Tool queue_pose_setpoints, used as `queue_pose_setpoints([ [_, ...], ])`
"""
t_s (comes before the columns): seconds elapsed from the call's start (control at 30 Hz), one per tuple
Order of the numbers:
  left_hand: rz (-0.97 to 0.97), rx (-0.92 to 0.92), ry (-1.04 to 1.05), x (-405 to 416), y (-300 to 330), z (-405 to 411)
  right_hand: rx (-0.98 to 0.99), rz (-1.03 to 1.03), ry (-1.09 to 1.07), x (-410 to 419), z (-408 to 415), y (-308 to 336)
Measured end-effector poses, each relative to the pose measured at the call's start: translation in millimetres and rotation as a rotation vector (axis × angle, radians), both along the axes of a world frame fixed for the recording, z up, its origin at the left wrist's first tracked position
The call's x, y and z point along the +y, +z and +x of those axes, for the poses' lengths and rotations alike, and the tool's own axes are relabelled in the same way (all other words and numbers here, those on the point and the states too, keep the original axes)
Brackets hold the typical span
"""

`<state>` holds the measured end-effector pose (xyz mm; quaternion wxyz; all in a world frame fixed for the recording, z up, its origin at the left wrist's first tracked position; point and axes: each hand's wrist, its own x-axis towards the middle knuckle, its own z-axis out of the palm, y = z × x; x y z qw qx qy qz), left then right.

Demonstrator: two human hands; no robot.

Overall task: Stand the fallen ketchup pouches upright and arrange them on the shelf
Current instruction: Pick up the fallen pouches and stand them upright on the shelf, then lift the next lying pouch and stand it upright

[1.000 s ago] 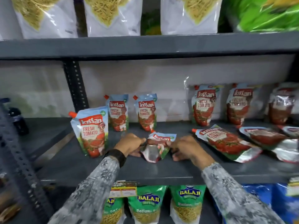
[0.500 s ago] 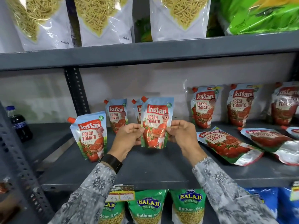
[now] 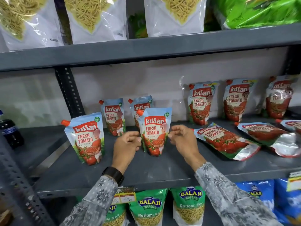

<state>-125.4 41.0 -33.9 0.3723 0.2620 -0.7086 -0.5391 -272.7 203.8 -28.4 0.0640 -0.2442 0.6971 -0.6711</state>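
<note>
A ketchup pouch (image 3: 154,131) stands upright on the grey shelf (image 3: 146,170), between my two hands. My left hand (image 3: 126,144) is just left of it and my right hand (image 3: 182,139) just right, both with curled fingers slightly apart from the pouch and holding nothing. Another upright pouch (image 3: 87,138) stands to the left, and two more (image 3: 114,118) (image 3: 141,105) behind. Fallen pouches (image 3: 224,141) (image 3: 268,137) lie flat on the right. Three bigger pouches (image 3: 201,102) lean against the back wall.
A dark soda bottle (image 3: 9,129) stands at the shelf's far left. Noodle snack bags (image 3: 96,17) fill the shelf above. Green Balaji bags (image 3: 149,207) and blue bags (image 3: 259,196) sit on the shelf below. A perforated upright post (image 3: 70,92) rises behind.
The pouch lay crumpled in both hands, was lifted and straightened, and now stands on the shelf. Both hands have let go of it.
</note>
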Motion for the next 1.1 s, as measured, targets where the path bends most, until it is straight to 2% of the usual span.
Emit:
queue_pose_setpoints([
  [0.1,-0.117,0.153,0.191,24.8,8.6,9.1,0.111,0.015,-0.046,34.8,-12.0,10.7],
  [0.2,-0.155,0.212,0.093,69.5,13.4,-0.1,0.266,0.077,-0.129,82.6,-37.2,29.0],
  [0.3,-0.100,0.043,-0.130,114.3,14.1,-39.0,0.460,0.319,-0.304,130.2,-74.5,48.2],
  [0.4,0.035,-0.203,-0.312,153.8,9.6,-88.1,0.404,0.668,-0.378,166.9,-118.2,56.8],
  [0.5,0.154,-0.338,-0.346,172.4,1.8,-124.8,0.249,0.896,-0.221,174.9,-151.4,49.5],
  [0.63,0.308,-0.433,-0.271,188.3,10.5,-165.0,0.203,1.040,0.011,178.2,-181.1,43.9],
  [0.73,0.424,-0.423,-0.230,192.5,14.0,-175.9,0.160,1.012,0.014,172.9,-194.2,42.9],
  [0.9,0.564,-0.253,-0.175,200.6,7.7,-173.2,0.129,0.937,0.060,170.1,-197.7,42.7],
  [1.0,0.486,-0.218,-0.129,205.0,12.0,-165.9,0.040,0.736,0.055,169.6,-195.6,36.6],
  [1.1,0.309,-0.157,-0.024,201.1,21.8,-155.5,0.063,0.504,0.048,162.8,-187.7,32.5],
])
